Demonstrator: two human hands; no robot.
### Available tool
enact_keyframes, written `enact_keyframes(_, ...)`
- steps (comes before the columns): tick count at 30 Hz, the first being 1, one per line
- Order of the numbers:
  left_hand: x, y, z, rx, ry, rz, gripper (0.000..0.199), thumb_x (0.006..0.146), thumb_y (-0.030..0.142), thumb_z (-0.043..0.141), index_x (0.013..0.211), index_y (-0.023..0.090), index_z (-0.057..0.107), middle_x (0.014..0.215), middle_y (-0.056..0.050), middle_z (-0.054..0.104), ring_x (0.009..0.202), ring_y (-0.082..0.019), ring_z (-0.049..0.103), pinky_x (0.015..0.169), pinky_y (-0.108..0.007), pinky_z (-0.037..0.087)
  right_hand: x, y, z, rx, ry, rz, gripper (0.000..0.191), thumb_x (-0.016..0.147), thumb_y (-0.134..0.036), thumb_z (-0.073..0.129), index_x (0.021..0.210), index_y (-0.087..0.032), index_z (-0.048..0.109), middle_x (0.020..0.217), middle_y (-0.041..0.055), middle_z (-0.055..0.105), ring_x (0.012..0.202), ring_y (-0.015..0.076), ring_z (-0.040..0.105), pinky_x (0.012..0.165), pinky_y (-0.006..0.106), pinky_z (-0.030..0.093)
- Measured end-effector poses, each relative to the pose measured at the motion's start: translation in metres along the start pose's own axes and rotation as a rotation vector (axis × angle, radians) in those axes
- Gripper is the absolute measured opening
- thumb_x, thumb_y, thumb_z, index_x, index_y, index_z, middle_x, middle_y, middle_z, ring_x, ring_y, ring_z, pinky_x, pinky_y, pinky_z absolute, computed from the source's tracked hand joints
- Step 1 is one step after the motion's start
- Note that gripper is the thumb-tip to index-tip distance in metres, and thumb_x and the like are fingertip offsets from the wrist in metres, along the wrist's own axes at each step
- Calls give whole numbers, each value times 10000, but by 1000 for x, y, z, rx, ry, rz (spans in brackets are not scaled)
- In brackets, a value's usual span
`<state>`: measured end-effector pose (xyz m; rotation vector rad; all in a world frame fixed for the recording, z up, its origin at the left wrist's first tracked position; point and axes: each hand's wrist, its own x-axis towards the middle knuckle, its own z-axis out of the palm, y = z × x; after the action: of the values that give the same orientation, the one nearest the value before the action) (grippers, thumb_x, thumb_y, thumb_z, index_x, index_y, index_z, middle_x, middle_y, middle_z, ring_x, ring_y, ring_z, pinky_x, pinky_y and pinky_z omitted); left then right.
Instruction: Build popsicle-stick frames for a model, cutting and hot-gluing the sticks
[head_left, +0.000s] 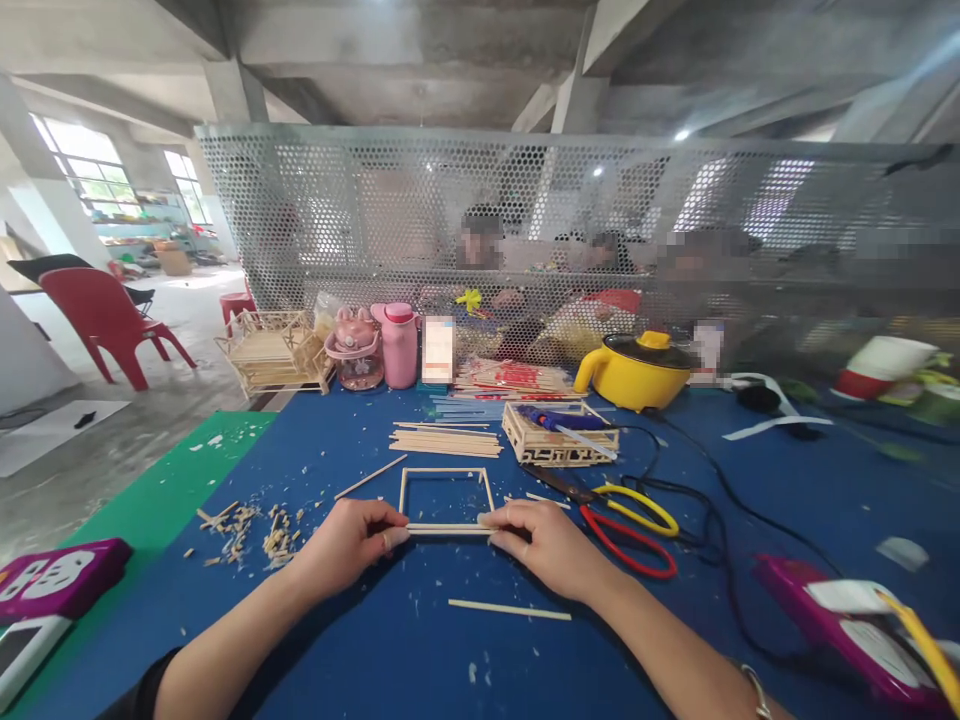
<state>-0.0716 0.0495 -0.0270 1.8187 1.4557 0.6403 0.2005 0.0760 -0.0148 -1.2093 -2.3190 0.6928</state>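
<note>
Both hands pinch the near side of a small rectangular frame made of thin wooden sticks (pixel 447 471). My left hand (pixel 358 537) is closed on its near left corner, and my right hand (pixel 531 537) is closed on the near right corner. Two sticks appear to run side by side along that near edge. One loose wooden stick (pixel 510 609) lies on the blue tabletop closer to me. Another single stick (pixel 370 477) rests at a slant beyond my left hand. A bundle of sticks (pixel 445 438) lies behind the frame.
Scissors with red and yellow handles (pixel 630 530) lie right of my right hand. A blue glue gun (pixel 555 418) rests on a stick-built rack (pixel 562 445), its cord trailing right. Stick scraps (pixel 255 530) lie left. A yellow pot (pixel 639 375) stands behind, before a perforated metal screen (pixel 405 200).
</note>
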Motion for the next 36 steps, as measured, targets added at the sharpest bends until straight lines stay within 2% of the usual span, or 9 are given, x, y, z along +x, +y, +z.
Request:
enact_keyframes(2, 1, -1, -2, -9, -28, -1, 359, 797, 436, 529, 886, 139, 710, 600, -15, 633, 514, -116, 495, 501, -213, 360, 0, -1, 0, -7, -3, -7, 206, 831, -249, 585, 982, -257, 724, 967, 16, 731, 891, 178, 657, 839, 290, 482)
enact_keyframes(8, 1, -1, -6, 29, 1, 41, 316, 800, 398, 549, 895, 152, 722, 615, -19, 668, 526, -127, 547, 513, -215, 403, 2, 1, 2, -61, 21, -42, 204, 826, -259, 589, 982, -264, 721, 956, 16, 737, 890, 191, 668, 834, 311, 498)
enact_keyframes(13, -1, -2, -9, 120, 25, 91, 285, 793, 374, 591, 938, 182, 745, 893, -59, 752, 792, -202, 676, 685, -254, 483, 2, 4, 3, -78, 24, -53, 202, 827, -269, 590, 980, -269, 722, 971, 10, 737, 905, 191, 670, 834, 306, 506)
enact_keyframes(18, -2, -3, -8, 136, 60, 130, 255, 796, 334, 595, 961, 208, 742, 950, -49, 749, 883, -219, 685, 755, -273, 503, 3, 6, 5, -72, 17, -53, 198, 824, -270, 596, 977, -266, 722, 950, 3, 739, 875, 179, 669, 826, 295, 504)
enact_keyframes(25, -3, 3, -5, 59, 103, -10, 226, 742, 321, 632, 885, 198, 755, 901, -44, 756, 830, -226, 687, 720, -292, 513, 4, 7, 5, -54, 7, -30, 199, 821, -276, 589, 967, -266, 724, 935, -5, 739, 851, 166, 669, 803, 280, 504)
enact_keyframes(31, -5, 0, -2, -172, 69, -23, 337, 709, 286, 650, 1018, 153, 683, 901, -47, 745, 819, -197, 683, 759, -289, 515, 3, 5, 3, -60, 1, -6, 228, 827, -316, 573, 992, -257, 719, 944, 14, 738, 845, 187, 671, 789, 303, 513)
enact_keyframes(33, -5, 0, -1, -173, 81, -16, 267, 712, 271, 644, 950, 157, 680, 841, -35, 738, 774, -181, 674, 723, -278, 510, 4, 4, 2, -64, -4, -5, 234, 830, -327, 568, 994, -256, 718, 939, 19, 738, 840, 193, 671, 786, 312, 515)
enact_keyframes(36, -6, 3, -1, -49, 110, -16, 146, 726, 283, 628, 797, 169, 686, 715, -11, 706, 662, -151, 621, 617, -251, 467, 4, 4, 2, -72, -7, -21, 234, 832, -334, 566, 993, -256, 717, 932, 23, 738, 839, 194, 668, 783, 313, 515)
